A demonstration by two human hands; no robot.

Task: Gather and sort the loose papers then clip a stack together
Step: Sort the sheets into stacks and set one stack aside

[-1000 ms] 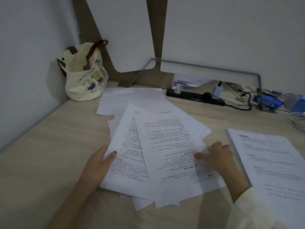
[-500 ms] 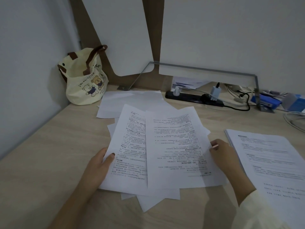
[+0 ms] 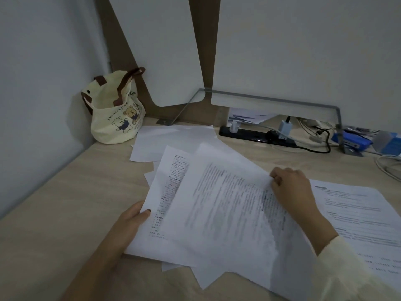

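A loose pile of printed sheets [image 3: 169, 205] lies fanned on the wooden desk in front of me. My left hand [image 3: 130, 222] pinches the left edge of the pile, thumb on top. My right hand [image 3: 290, 190] grips the right edge of the top printed sheet [image 3: 227, 213], which is lifted, tilted and blurred by motion. A neat stack of printed pages [image 3: 364, 216] rests on the desk to the right, partly under my right arm. Blank sheets [image 3: 171, 140] lie behind the pile. No clip is visible.
A cream tote bag with bears [image 3: 115, 114] stands in the back left corner by the wall. A black power strip [image 3: 256, 135] with plugs and cables runs along the back. Blue boxes [image 3: 351, 142] and a metal frame leg [image 3: 340, 133] sit at the back right.
My right hand has taken the top sheet by its right edge and swung it up and to the right. The left hand stays on the pile's left edge.
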